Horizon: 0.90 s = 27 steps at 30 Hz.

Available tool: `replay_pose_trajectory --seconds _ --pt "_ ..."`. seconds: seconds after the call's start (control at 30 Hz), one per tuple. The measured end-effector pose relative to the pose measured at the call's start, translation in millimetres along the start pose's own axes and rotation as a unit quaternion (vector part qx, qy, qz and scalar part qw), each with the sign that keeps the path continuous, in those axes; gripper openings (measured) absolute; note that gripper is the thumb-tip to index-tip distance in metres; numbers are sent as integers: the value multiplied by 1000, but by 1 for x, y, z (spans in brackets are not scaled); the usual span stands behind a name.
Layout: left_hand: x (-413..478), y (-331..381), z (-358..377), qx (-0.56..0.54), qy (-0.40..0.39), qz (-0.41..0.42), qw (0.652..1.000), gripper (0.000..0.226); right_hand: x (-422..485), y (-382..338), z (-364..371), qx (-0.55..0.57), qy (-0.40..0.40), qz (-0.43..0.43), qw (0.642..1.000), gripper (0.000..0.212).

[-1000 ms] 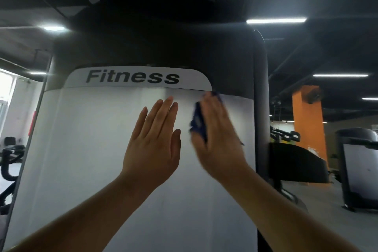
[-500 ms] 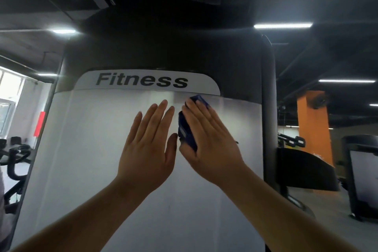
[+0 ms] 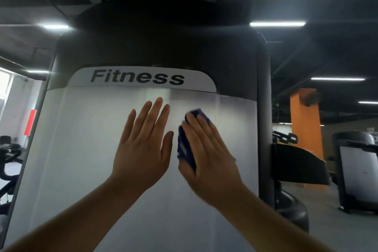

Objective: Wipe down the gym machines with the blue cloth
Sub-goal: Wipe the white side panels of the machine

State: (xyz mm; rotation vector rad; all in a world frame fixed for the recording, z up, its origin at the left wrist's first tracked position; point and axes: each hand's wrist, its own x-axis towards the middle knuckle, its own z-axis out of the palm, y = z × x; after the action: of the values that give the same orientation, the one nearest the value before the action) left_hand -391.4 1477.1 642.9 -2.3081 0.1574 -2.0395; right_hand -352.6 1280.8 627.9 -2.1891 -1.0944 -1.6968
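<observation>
A tall gym machine fills the view, its white front panel (image 3: 81,149) topped by a "Fitness" label (image 3: 137,76) and a black shroud. My left hand (image 3: 143,147) lies flat on the panel with straight fingers. Just to its right, my right hand (image 3: 208,153) presses the blue cloth (image 3: 184,145) flat against the panel with straight fingers. Only the cloth's left edge and top corner show past my palm.
A black post (image 3: 263,129) edges the machine on the right. Behind it stand a black padded part (image 3: 296,165), an orange pillar (image 3: 306,127) and another white-panelled machine (image 3: 358,170). Exercise bikes (image 3: 8,159) stand at the far left.
My right hand slid the cloth left toward my left hand, then back a little to the right and down. My left hand has stayed flat on the panel.
</observation>
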Motion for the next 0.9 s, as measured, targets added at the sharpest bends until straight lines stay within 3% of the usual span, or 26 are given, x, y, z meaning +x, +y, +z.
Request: replay_pose_trajectory --seconds 0.1,0.37,0.43,0.53,0.57,0.7,0.77,0.83,0.9 --pt "0 0 -2 -1 -4 -3 1000 65 -42 -1 3 -26 -11 -43 999 79" --pt "-4 -4 -4 -20 -2 -4 1000 63 57 37 -28 -3 -11 -13 1000 80" --pt "-4 -6 -4 -32 2 1 999 61 28 34 -23 -14 -57 -98 993 83" --pt "-6 -5 -6 -34 6 1 999 60 2 40 -30 -83 -134 -297 942 81" --pt "-6 -4 -6 -32 6 1 999 60 12 47 -36 -86 -136 -309 937 84" --pt "-5 -2 -6 -27 -2 -10 1000 62 66 62 -49 -31 -52 -128 990 87" --pt "-5 -3 -6 -24 -4 -9 1000 62 65 56 -44 -30 -26 -102 994 82" --pt "-5 -3 -6 -24 -6 -1 1000 62 40 48 -38 -23 -60 -167 984 80" --pt "-6 -3 -7 -23 -7 -1 1000 62 10 46 -34 -45 -121 -298 946 77"
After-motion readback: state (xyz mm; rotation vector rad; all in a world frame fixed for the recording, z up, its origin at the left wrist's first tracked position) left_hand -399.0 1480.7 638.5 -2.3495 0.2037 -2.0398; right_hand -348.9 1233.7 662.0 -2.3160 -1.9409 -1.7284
